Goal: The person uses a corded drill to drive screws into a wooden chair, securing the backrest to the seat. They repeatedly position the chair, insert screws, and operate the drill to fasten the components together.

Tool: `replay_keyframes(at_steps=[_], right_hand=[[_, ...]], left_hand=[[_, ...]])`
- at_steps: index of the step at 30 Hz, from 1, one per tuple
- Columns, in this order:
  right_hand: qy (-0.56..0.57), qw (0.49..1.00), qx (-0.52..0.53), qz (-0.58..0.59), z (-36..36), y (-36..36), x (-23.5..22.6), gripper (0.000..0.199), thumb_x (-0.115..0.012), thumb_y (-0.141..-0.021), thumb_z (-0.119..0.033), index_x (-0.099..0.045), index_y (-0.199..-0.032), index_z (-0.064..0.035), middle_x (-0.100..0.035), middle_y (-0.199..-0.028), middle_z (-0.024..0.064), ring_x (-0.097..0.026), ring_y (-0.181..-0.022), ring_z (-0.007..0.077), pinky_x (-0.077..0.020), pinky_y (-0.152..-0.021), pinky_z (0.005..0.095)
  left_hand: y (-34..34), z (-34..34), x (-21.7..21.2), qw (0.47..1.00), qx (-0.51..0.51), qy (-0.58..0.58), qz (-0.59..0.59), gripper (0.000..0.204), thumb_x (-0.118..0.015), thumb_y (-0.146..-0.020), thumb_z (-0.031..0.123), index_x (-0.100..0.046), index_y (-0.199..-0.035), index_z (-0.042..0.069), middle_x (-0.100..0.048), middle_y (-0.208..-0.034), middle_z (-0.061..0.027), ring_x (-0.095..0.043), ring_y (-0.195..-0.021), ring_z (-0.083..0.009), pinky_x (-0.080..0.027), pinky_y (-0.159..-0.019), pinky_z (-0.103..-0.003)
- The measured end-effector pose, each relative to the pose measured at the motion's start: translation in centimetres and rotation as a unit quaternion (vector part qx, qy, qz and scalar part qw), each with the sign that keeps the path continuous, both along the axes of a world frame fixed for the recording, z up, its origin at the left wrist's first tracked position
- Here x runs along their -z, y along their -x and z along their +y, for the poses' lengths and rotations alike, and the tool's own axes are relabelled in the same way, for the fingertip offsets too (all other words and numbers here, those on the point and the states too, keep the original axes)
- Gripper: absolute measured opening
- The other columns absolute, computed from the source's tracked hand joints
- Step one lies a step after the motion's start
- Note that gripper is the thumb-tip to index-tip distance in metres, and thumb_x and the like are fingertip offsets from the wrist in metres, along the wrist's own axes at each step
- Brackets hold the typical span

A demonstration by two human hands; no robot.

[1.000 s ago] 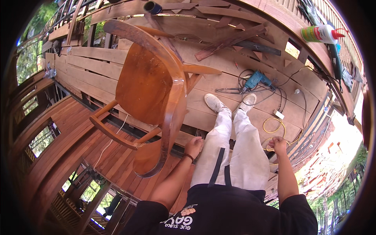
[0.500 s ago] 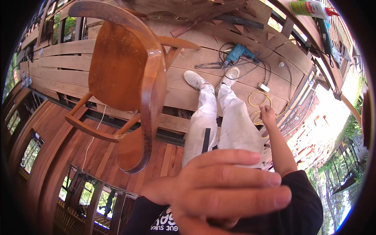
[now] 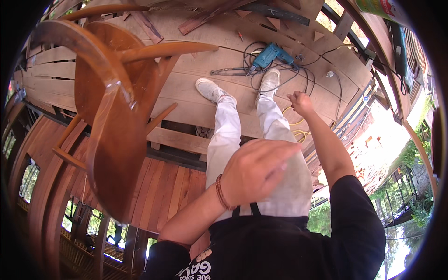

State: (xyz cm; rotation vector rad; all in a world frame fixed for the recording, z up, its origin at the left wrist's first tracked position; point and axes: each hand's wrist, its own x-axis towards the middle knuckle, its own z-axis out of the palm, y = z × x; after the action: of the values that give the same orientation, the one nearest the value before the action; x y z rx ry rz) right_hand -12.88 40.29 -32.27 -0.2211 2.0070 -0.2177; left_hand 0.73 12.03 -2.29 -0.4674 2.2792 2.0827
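My left hand (image 3: 254, 170), with a beaded bracelet (image 3: 221, 193) on its wrist, hovers over my thighs. Its index finger points rightward; the other fingers are partly curled and blurred, and I see nothing held. Farther right, my right hand (image 3: 302, 103) hangs in the air with fingers closed and nothing visible in them. Beyond it a blue power drill (image 3: 267, 56) lies on the planks amid its dark cable (image 3: 311, 84). Part of a yellow cord (image 3: 297, 123) shows beside my right forearm. A brown wooden chair (image 3: 116, 140) stands at the left, apart from both hands.
My shoes (image 3: 211, 89) stand on pale planks (image 3: 182, 88) with gaps between them. Dark wood offcuts (image 3: 210, 16) lie at the far side. A bottle (image 3: 380, 9) and a teal tool (image 3: 400, 56) are at the far right rail. Reddish boards (image 3: 161, 186) cover the lower left.
My left hand has drawn away from the view's front, its spread fingers now partly curled. The right hand has moved up and left. The whole scene has shifted, with the chair farther left.
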Motion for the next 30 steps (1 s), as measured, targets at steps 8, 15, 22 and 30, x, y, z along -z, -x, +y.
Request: replay_keyframes(at_steps=[8,15,22,30], right_hand=[[0.099,0.945,-0.258,0.175,-4.8,9.6,20.7,0.064,-0.074,-0.08,-0.028,-0.048,-0.134,-0.0063,-0.057,-0.126,0.0226,-0.057,-0.115,0.0433,-0.0479,-0.096,0.0481],[0.203,0.951,-0.233,0.004,-7.9,13.9,25.2,0.072,-0.085,-0.066,-0.021,-0.053,-0.127,-0.0012,-0.065,-0.112,0.0213,-0.064,-0.104,0.0334,-0.05,-0.092,0.0407],[0.123,0.976,0.108,-0.146,-5.9,8.6,14.3,0.055,-0.082,-0.074,-0.018,-0.054,-0.115,0.003,-0.068,-0.09,0.012,-0.067,-0.079,0.0174,-0.0548,-0.073,0.0327],[0.342,0.928,-0.142,0.033,-3.6,1.1,-3.6,0.064,-0.083,-0.063,-0.013,-0.048,-0.116,-0.0045,-0.061,-0.105,0.0179,-0.063,-0.094,0.0386,-0.052,-0.081,0.043]], left_hand=[[-9.3,12.8,28.0,0.872,-0.157,-0.217,-0.409,0.027,-0.06,-0.094,0.007,-0.063,-0.12,-0.001,-0.071,-0.108,-0.0105,-0.067,-0.1,-0.0153,-0.052,-0.087,-0.027],[-5.7,14.7,35.2,0.845,-0.237,-0.322,-0.354,0.029,-0.058,-0.095,0.009,-0.06,-0.122,-0.002,-0.071,-0.107,-0.0111,-0.068,-0.094,-0.0163,-0.053,-0.085,-0.028],[-4.0,10.0,36.2,0.668,-0.368,-0.481,-0.433,0.054,-0.05,-0.099,0.04,-0.051,-0.132,-0.003,-0.062,-0.126,-0.0173,-0.061,-0.115,-0.0267,-0.045,-0.101,-0.041],[-0.3,7.7,36.9,0.512,-0.461,-0.706,-0.167,0.048,-0.06,-0.094,0.052,-0.055,-0.11,0.007,-0.066,-0.098,-0.0102,-0.064,-0.101,-0.0274,-0.045,-0.103,-0.048]])
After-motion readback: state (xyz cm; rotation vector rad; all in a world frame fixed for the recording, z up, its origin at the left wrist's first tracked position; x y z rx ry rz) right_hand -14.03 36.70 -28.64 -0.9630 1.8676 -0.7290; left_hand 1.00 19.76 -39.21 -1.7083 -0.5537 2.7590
